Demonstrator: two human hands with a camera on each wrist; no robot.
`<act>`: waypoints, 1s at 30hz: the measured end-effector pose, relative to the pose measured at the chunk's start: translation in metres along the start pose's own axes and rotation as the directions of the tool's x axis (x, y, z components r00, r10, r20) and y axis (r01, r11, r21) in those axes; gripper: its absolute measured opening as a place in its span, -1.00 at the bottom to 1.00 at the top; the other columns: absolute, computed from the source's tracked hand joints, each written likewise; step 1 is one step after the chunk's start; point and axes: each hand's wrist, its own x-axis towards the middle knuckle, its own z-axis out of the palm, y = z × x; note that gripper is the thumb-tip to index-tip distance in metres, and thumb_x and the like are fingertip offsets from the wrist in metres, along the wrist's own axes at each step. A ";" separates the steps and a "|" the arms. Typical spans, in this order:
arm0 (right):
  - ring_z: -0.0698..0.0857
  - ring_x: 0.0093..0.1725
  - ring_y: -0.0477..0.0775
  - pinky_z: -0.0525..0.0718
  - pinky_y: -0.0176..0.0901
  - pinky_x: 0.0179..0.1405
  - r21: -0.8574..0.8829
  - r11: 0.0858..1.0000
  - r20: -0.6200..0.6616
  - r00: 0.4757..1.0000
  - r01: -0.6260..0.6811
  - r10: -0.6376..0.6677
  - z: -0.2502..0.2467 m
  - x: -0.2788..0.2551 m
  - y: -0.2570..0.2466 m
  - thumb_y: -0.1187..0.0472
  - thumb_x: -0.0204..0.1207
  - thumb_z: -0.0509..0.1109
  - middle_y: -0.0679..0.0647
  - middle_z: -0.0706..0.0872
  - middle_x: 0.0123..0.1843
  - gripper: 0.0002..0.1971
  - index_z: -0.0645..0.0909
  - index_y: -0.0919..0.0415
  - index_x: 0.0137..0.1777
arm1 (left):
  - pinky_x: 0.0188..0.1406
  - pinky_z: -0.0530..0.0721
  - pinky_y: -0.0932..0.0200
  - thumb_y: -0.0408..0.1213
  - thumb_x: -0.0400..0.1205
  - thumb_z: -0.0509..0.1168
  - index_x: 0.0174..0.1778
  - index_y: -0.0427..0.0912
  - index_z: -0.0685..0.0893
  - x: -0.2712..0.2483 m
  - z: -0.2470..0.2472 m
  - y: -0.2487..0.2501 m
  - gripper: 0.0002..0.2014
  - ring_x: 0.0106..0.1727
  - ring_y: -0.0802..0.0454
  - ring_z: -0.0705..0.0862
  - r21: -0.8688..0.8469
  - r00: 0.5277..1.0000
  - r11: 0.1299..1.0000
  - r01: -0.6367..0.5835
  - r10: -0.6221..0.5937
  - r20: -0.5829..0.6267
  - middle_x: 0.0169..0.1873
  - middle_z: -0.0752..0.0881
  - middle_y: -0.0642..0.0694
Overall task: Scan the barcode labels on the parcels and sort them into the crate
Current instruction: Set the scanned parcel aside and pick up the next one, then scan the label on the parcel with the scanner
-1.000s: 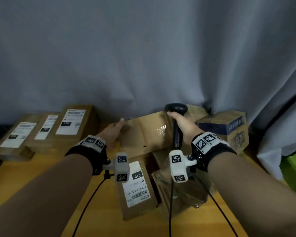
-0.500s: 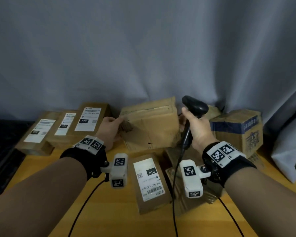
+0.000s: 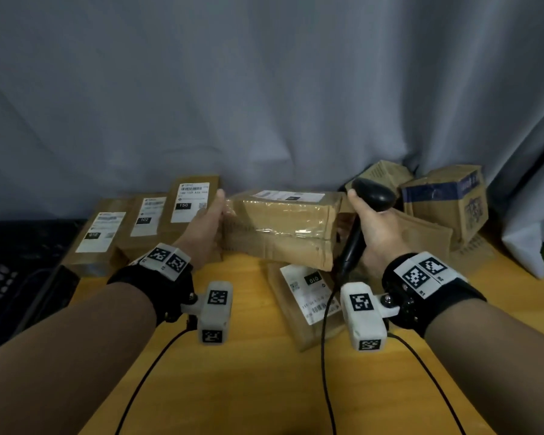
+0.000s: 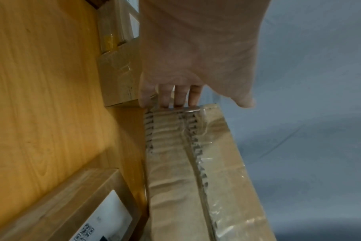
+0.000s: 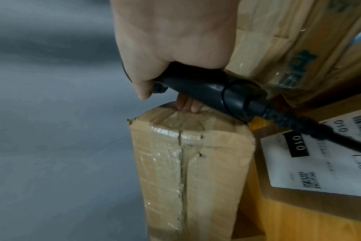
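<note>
A brown taped parcel point(image 3: 280, 233) is held level just above the wooden table point(image 3: 248, 381), its white label point(image 3: 288, 195) on the top face. My left hand point(image 3: 206, 227) presses its left end with straight fingers point(image 4: 171, 96), the thumb near the top edge. My right hand point(image 3: 377, 233) grips a black barcode scanner point(image 3: 372, 196) by the handle; its lower fingers point(image 5: 188, 106) touch the parcel's right end point(image 5: 185, 163). The scanner's head sits beside the parcel's top right corner. The parcel's taped side point(image 4: 196, 179) fills the left wrist view.
A flat parcel labelled 010 point(image 3: 308, 296) lies under the held one. Three labelled parcels point(image 3: 146, 221) line the back left. A blue-taped box point(image 3: 446, 202) and other cartons stand at the back right. A dark crate point(image 3: 13, 277) sits at the left edge. The scanner cable point(image 3: 324, 340) trails toward me.
The parcel has been raised off the pile and tipped so its labelled face points up. Both hands moved apart to its ends, the scanner going right with the right hand.
</note>
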 end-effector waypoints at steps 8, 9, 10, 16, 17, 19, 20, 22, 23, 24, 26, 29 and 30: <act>0.76 -0.13 0.12 0.67 -0.01 -0.07 -0.213 0.976 -0.008 0.999 -0.051 0.051 -0.007 -0.029 0.031 0.11 0.43 0.57 0.09 0.79 -0.17 -0.84 0.67 0.13 -0.14 | 0.14 0.67 -0.22 0.10 0.52 0.35 0.13 -0.19 0.58 0.001 0.004 -0.016 -0.55 0.17 -0.18 0.63 0.046 0.998 0.997 0.062 -0.062 -0.005 0.14 0.65 -0.20; 0.75 -0.13 0.12 0.66 -0.04 -0.10 -0.237 0.970 0.003 0.999 -0.051 0.053 -0.008 -0.032 0.033 0.17 0.45 0.56 0.10 0.77 -0.17 -0.88 0.67 0.14 -0.13 | 0.14 0.67 -0.25 0.22 0.46 0.34 0.24 -0.16 0.55 0.002 0.004 -0.017 -0.40 0.17 -0.17 0.64 0.045 0.997 0.996 0.077 -0.077 0.000 0.17 0.64 -0.18; 0.73 -0.15 0.09 0.63 -0.11 -0.19 -0.267 0.963 0.020 0.999 -0.041 0.048 -0.009 -0.034 0.036 0.23 0.46 0.54 0.09 0.75 -0.18 -0.91 0.66 0.14 -0.13 | 0.12 0.68 -0.26 0.34 0.39 0.33 0.30 -0.13 0.55 0.004 0.004 -0.020 -0.28 0.17 -0.16 0.66 0.046 0.996 0.995 0.088 -0.089 0.010 0.18 0.66 -0.15; 0.74 -0.12 0.12 0.68 -0.11 -0.19 -0.456 0.889 0.126 0.992 0.042 0.018 -0.012 -0.047 0.065 0.37 0.45 0.51 0.11 0.73 -0.14 -0.78 0.59 0.10 -0.02 | 0.18 0.69 -0.14 0.20 0.47 0.41 0.33 -0.13 0.43 0.009 0.014 -0.038 -0.35 0.09 -0.04 0.65 0.032 0.996 0.995 0.091 -0.091 -0.007 0.11 0.61 -0.05; 0.75 -0.13 0.13 0.70 -0.08 -0.15 -0.461 0.886 0.119 0.993 0.046 0.011 -0.012 -0.047 0.068 0.37 0.44 0.51 0.11 0.74 -0.16 -0.78 0.59 0.10 -0.04 | 0.20 0.68 -0.15 0.12 0.50 0.43 0.35 -0.10 0.40 0.012 0.015 -0.042 -0.38 0.10 -0.04 0.63 0.036 0.996 0.995 0.089 -0.089 -0.013 0.13 0.59 -0.06; 0.75 -0.18 0.11 0.74 -0.01 -0.11 -0.467 0.884 0.096 0.995 0.028 0.019 -0.013 -0.045 0.070 0.36 0.42 0.52 0.11 0.75 -0.20 -0.81 0.62 0.12 -0.06 | 0.24 0.66 -0.15 0.04 0.49 0.47 0.39 -0.06 0.37 0.011 0.018 -0.044 -0.37 0.13 -0.07 0.62 0.024 0.997 0.997 0.077 -0.077 -0.013 0.21 0.58 -0.08; 0.75 -0.18 0.12 0.75 0.03 -0.07 -0.479 0.877 0.087 0.996 0.020 0.025 -0.012 -0.045 0.070 0.34 0.40 0.53 0.12 0.74 -0.20 -0.81 0.63 0.13 -0.06 | 0.27 0.63 -0.15 0.03 0.49 0.47 0.41 -0.04 0.37 0.012 0.018 -0.045 -0.36 0.14 -0.06 0.61 0.017 0.997 0.997 0.072 -0.072 -0.012 0.23 0.58 -0.07; 0.74 -0.07 0.14 0.75 0.09 0.08 -0.542 0.839 0.087 0.996 0.051 -0.004 -0.010 -0.044 0.069 0.22 0.27 0.58 0.16 0.72 -0.05 -0.66 0.63 0.12 0.05 | 0.32 0.55 -0.16 0.08 0.51 0.43 0.44 0.03 0.36 0.011 0.019 -0.046 -0.37 0.19 -0.07 0.59 0.017 0.997 0.997 0.075 -0.075 0.001 0.23 0.58 -0.01; 0.71 0.03 0.14 0.71 0.10 0.20 -0.599 0.798 0.087 0.996 0.071 -0.023 -0.011 -0.042 0.068 0.15 0.20 0.59 0.15 0.65 0.09 -0.52 0.60 0.11 0.15 | 0.35 0.52 -0.17 0.13 0.51 0.41 0.44 0.06 0.36 0.011 0.019 -0.047 -0.37 0.21 -0.07 0.59 0.014 0.997 0.997 0.070 -0.070 0.011 0.24 0.59 0.00; 0.65 0.15 0.13 0.63 0.08 0.33 -0.655 0.750 0.089 0.995 0.094 -0.047 -0.011 -0.043 0.066 0.13 0.19 0.58 0.12 0.53 0.22 -0.43 0.55 0.10 0.24 | 0.36 0.52 -0.17 0.17 0.50 0.39 0.45 0.09 0.36 0.011 0.020 -0.047 -0.36 0.22 -0.07 0.60 0.003 0.998 0.998 0.061 -0.061 0.019 0.23 0.61 0.00; 0.48 0.35 0.16 0.42 0.03 0.51 -0.724 0.676 0.112 0.990 0.138 -0.083 -0.013 -0.045 0.061 0.22 0.32 0.57 0.08 0.30 0.36 -0.40 0.47 0.12 0.37 | 0.28 0.51 -0.16 0.22 0.49 0.37 0.48 0.14 0.30 0.009 0.022 -0.048 -0.33 0.19 -0.04 0.58 -0.013 0.998 0.998 0.059 -0.058 0.040 0.20 0.59 0.05; 0.37 0.53 0.18 0.31 0.07 0.59 -0.732 0.656 0.142 0.983 0.185 -0.118 -0.017 -0.046 0.059 0.30 0.36 0.55 0.07 0.19 0.60 -0.30 0.40 0.17 0.51 | 0.19 0.50 -0.15 0.34 0.31 0.46 0.45 0.26 0.19 0.003 0.031 -0.045 -0.14 0.15 0.00 0.56 0.011 0.996 0.997 0.074 -0.075 0.052 0.19 0.54 0.09; 0.39 0.53 0.17 0.32 0.08 0.58 -0.713 0.675 0.150 0.982 0.189 -0.116 -0.016 -0.047 0.059 0.33 0.37 0.55 0.08 0.22 0.62 -0.27 0.37 0.18 0.54 | 0.24 0.53 -0.17 0.41 0.15 0.52 0.39 0.31 0.19 0.003 0.033 -0.043 -0.04 0.19 -0.02 0.58 0.025 0.996 0.997 0.079 -0.080 0.037 0.25 0.54 0.05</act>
